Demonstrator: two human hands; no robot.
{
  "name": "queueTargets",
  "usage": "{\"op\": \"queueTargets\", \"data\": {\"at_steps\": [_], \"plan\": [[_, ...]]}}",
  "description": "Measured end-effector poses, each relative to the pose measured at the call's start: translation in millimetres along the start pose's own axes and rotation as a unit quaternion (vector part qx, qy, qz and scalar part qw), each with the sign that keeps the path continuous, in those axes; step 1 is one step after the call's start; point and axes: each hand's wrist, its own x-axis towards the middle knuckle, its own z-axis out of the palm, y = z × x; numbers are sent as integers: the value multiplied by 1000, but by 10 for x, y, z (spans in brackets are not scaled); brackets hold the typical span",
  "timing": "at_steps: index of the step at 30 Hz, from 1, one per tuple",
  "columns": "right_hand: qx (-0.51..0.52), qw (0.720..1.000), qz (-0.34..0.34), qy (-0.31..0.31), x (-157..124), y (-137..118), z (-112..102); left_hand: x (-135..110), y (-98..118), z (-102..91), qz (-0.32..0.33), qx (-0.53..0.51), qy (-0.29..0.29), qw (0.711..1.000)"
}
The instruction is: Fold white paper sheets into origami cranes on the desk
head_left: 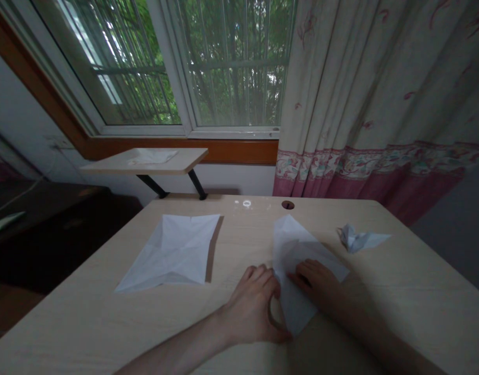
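The left grip [255, 307] sits curled at the left edge of a folded white paper sheet [296, 265], closing toward its lower point (whether it truly pinches the paper or only brackets it, the view does not settle); the right grip [313, 281] lies on top of the sheet, released, its bent fingers bearing down without clenching anything. The sheet rests on the pale wood worktop [83, 312], right of centre and directly under both hands.

Handling paper like this goes best with one hand pinning the layers flat while the other keeps the edges lined up; even pressure from the fingertips, away from the loose corners, helps stop the layers from sliding.

The sheet looks layered, broad at the far end and tapering to a narrow point toward the person; the right hand's shadow falls across its upper face, hiding any fine creases. To the left lies a second white paper sheet [171, 252], opened out and marked with diagonal creases; to the right sits a crumpled paper scrap [358, 239]. A small wooden shelf [188, 161] stands at the far edge, carrying a piece of white paper [153, 156], beside a floral curtain [380, 78].
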Motion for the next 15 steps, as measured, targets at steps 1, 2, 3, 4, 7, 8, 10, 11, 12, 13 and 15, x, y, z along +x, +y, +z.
{"op": "queueTargets", "data": {"at_steps": [1,2,3,4,7,8,10,11,12,13,15], "plan": [[-1,1000,0,1,-3,7,12,1,-3,-1,1,-2,-1,1000],[-2,1000,0,3,-6,14,22,3,-6,-2,1,-3,-3,1000],[-3,1000,-1,5,-9,19,28,5,-8,-4,0,-4,-6,1000],[-3,1000,-2,6,-10,21,30,7,-10,-5,-2,-5,-10,1000],[-3,1000,-6,10,-5,14,9,6,-19,-4,-4,-7,-15,1000],[-2,1000,-7,11,-2,8,-3,4,-23,-3,-2,-7,-16,1000],[-3,1000,-9,13,5,-5,-21,-4,-31,-2,2,-7,-11,1000],[-3,1000,-9,13,7,-10,-25,-8,-36,-3,4,-8,-6,1000],[-3,1000,-9,13,8,-12,-24,-12,-40,-6,5,-9,0,1000],[-3,1000,-9,14,7,-13,-20,-16,-44,-9,5,-10,8,1000],[-3,1000,-9,15,4,-8,-6,-21,-51,-15,1,-8,24,1000]]}}
